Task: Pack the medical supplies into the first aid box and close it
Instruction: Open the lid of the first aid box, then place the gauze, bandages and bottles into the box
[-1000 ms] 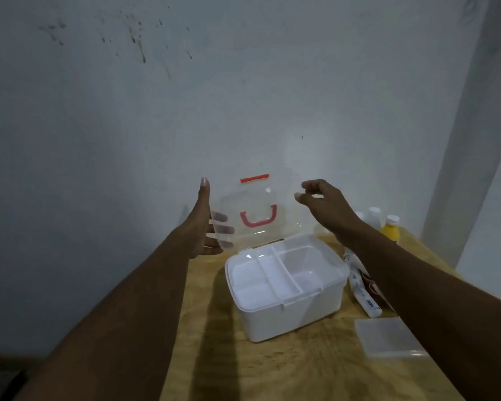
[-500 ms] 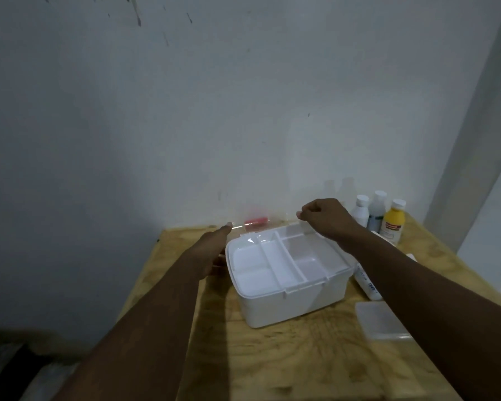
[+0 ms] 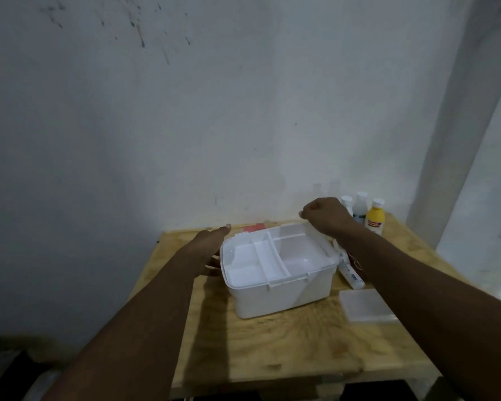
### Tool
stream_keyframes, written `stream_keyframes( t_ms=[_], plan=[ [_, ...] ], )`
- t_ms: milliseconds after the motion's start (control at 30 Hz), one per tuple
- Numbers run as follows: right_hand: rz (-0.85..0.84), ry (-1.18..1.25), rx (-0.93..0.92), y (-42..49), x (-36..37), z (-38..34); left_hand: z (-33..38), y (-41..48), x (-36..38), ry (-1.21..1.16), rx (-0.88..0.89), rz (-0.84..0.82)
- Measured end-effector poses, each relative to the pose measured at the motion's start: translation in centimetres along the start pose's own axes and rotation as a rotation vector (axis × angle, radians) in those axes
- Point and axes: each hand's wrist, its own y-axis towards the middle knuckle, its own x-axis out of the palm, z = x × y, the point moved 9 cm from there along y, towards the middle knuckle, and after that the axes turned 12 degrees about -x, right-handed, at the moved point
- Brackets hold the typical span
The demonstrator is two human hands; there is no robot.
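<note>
First aid box (image 3: 278,273) sits lid-off mid-table with its divided tray empty, so packing hasn't started. Left hand (image 3: 206,247) lies flat and spread beside it, right hand (image 3: 324,215) curled at its back corner, whether pinching the clear lid I can't tell. Next up is grabbing the bottles (image 3: 362,211) or tube (image 3: 350,274); labels too blurry to read.

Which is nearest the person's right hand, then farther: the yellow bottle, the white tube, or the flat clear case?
From the right hand:
1. Yellow bottle, just to its right by the wall.
2. White tube, below it beside the white box.
3. Flat clear case, nearest the camera on the table.
</note>
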Motion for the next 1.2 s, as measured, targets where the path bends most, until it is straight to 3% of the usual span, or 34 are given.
stream_keyframes(
  t_ms=[133, 267, 400, 600, 800, 900, 1067, 1200],
  plan=[
    [0.085, -0.109, -0.046, -2.4, -3.4, 0.4, -1.1, -1.3, 0.7, -0.020, 0.043, 0.009],
    [0.032, -0.148, -0.067, -6.0, -5.2, 1.1, -1.8, -2.4, 1.2, -0.108, 0.107, 0.027],
    [-0.115, -0.277, -0.097, -9.0, -5.0, 2.3, -2.8, -3.2, 1.9, -0.170, 0.146, 0.048],
    [-0.568, -0.658, -0.056, -11.8, -1.6, 5.8, -3.7, -3.6, 2.1, -0.251, 0.144, 0.112],
    [-0.669, -0.859, -0.084, -11.6, -1.0, 5.6, -3.5, -2.7, 1.6, -0.282, 0.130, 0.119],
    [-0.687, -0.838, -0.081, -11.5, -0.9, 5.3, -3.7, -2.2, 1.8, -0.293, 0.129, 0.090],
    [-0.582, -0.744, -0.105, -9.7, -4.1, 1.9, -5.0, -1.7, 2.4, -0.367, 0.086, -0.056],
    [-0.185, -0.484, -0.209, -6.4, -10.1, -5.9, -5.4, -1.4, 3.4, -0.424, 0.091, -0.191]
  ],
)
